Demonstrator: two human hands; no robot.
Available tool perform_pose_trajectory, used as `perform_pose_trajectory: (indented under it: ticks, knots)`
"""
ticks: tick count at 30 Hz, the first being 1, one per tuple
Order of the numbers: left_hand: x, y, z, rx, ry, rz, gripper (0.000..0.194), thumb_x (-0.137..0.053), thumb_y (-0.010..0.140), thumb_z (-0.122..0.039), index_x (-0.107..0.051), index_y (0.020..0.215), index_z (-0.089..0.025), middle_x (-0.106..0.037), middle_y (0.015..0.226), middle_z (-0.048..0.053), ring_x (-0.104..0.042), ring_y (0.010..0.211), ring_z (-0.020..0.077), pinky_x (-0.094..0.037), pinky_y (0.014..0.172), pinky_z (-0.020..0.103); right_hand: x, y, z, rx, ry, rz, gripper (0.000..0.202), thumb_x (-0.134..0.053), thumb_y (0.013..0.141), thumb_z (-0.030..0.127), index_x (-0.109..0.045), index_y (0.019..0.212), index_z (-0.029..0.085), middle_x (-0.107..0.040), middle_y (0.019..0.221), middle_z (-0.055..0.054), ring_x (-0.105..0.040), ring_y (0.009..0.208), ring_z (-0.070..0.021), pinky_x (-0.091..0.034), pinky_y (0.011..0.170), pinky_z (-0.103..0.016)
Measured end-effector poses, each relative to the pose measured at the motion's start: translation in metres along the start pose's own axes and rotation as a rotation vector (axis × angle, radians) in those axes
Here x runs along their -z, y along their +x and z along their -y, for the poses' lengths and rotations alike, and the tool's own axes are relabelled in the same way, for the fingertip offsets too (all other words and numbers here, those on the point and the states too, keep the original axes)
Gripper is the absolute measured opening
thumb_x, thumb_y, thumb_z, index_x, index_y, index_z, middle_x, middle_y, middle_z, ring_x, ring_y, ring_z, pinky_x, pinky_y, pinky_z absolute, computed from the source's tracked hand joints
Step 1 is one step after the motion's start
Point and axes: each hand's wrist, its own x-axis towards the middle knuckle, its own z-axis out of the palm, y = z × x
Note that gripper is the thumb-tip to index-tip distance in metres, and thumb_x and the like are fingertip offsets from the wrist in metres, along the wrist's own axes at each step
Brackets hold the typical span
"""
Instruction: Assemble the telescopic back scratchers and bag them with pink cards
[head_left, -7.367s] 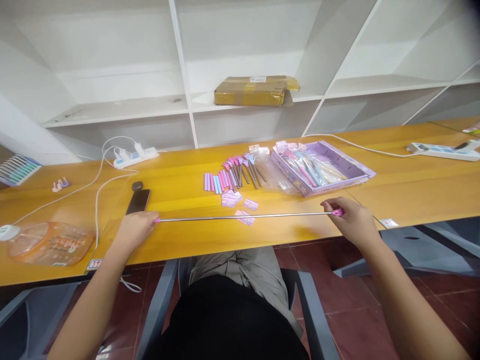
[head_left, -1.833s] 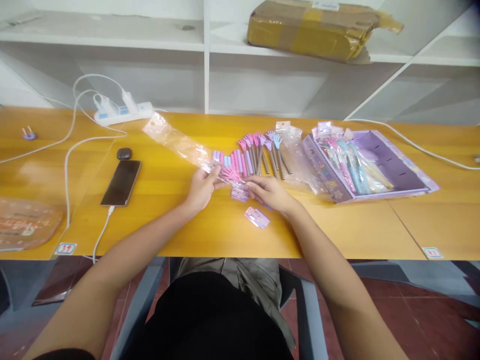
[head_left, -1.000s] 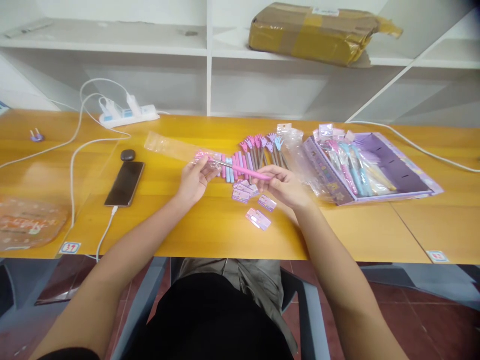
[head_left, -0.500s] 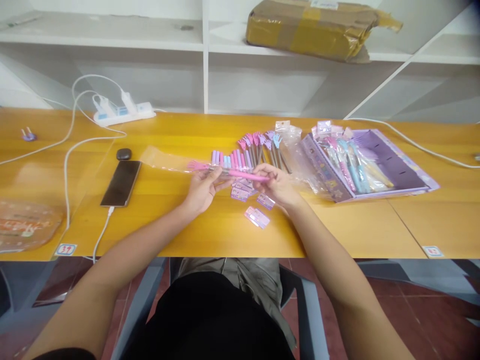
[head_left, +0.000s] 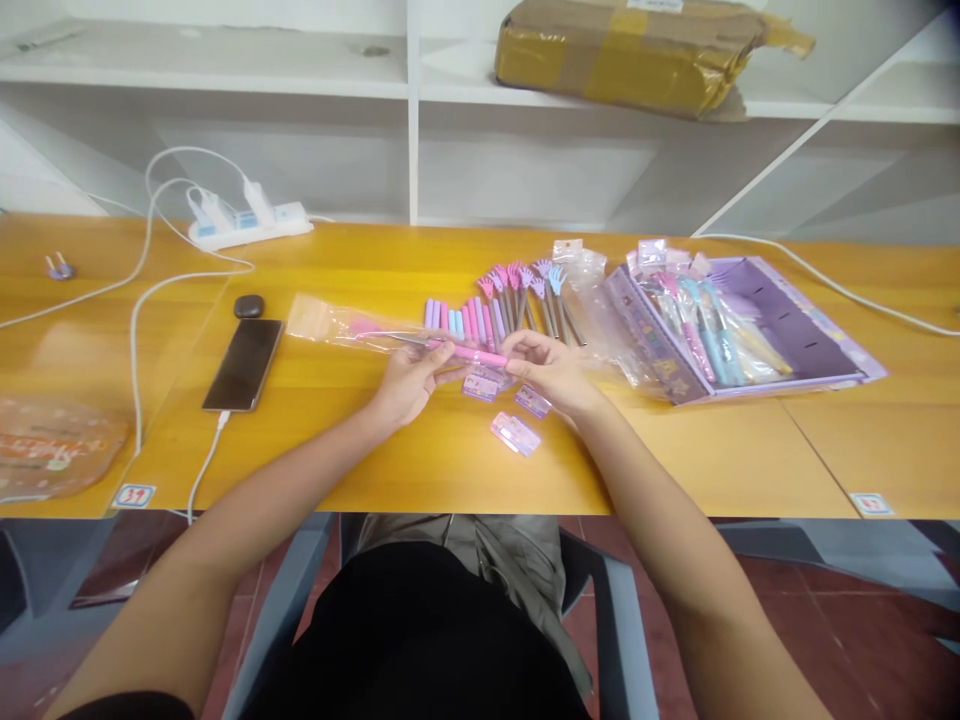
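Observation:
A pink back scratcher [head_left: 474, 354] with a hand-shaped head lies mostly inside a long clear plastic bag [head_left: 311, 320]. My left hand [head_left: 409, 385] is closed around the bag and the scratcher's middle, thumb on top. At the handle's end, my right hand [head_left: 551, 370] has its thumb and fingers pinched on the tip and perhaps the bag's mouth. Beyond my hands stand out several scratcher heads on metal rods [head_left: 525, 285] and a row of pink, purple and blue handles [head_left: 465, 318]. Small printed cards [head_left: 515, 434] lie just below.
On the right, a purple display box [head_left: 817, 305] holds several bagged scratchers [head_left: 705, 330], with clear bags [head_left: 589, 270] beside it. To the left are a phone [head_left: 244, 365] on a charging cable, a black earbud-like case [head_left: 249, 306] and a power strip [head_left: 251, 227]. A taped carton [head_left: 622, 55] sits on the shelf.
The scratcher has slid left, deeper into the bag, its pink head now past my left hand toward the bag's far end. My right hand has moved little, staying at the handle's end.

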Motion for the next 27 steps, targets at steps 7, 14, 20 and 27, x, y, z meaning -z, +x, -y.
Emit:
perform_pose_trajectory:
  ticks: [7,14,20,27]
  knots:
    - [-0.002,-0.004,0.008,0.046,0.06,0.067,0.043,-0.1,0.079,-0.041,-0.075,0.105,-0.015,-0.084,0.113,0.01,-0.082,0.113,0.0284,-0.069,0.101,0.046,-0.01,-0.001,-0.008,-0.022,-0.07,0.051,0.049,-0.099,0.076,0.054,-0.071,0.103,0.023,-0.073,0.09,0.0,-0.066,0.077,-0.0159,-0.059,0.074,-0.03]
    - [0.006,0.005,0.0,0.026,0.032,0.018,0.047,-0.1,0.08,-0.039,-0.073,0.11,-0.016,-0.085,0.106,0.008,-0.084,0.105,0.027,-0.068,0.1,0.045,-0.004,-0.001,-0.002,0.002,0.087,0.006,0.05,-0.08,0.093,0.069,-0.075,0.116,0.025,-0.07,0.087,0.0,-0.059,0.063,-0.0136,-0.052,0.06,-0.028]
    - [0.008,0.007,-0.004,0.05,0.035,0.028,0.04,-0.097,0.082,-0.038,-0.074,0.104,-0.015,-0.086,0.103,0.008,-0.084,0.102,0.0257,-0.067,0.101,0.043,0.0,0.0,0.0,0.036,0.011,0.059,0.053,-0.093,0.087,0.042,-0.068,0.132,0.028,-0.071,0.097,0.001,-0.062,0.071,-0.0119,-0.057,0.064,-0.024]
    - [0.003,0.002,0.0,0.115,0.03,0.078,0.044,-0.099,0.08,-0.035,-0.072,0.109,-0.015,-0.085,0.11,0.009,-0.084,0.101,0.0241,-0.069,0.092,0.039,-0.004,-0.001,-0.009,0.065,0.013,0.133,0.066,-0.098,0.082,0.037,-0.064,0.138,0.03,-0.072,0.1,0.001,-0.067,0.074,-0.013,-0.063,0.069,-0.027]
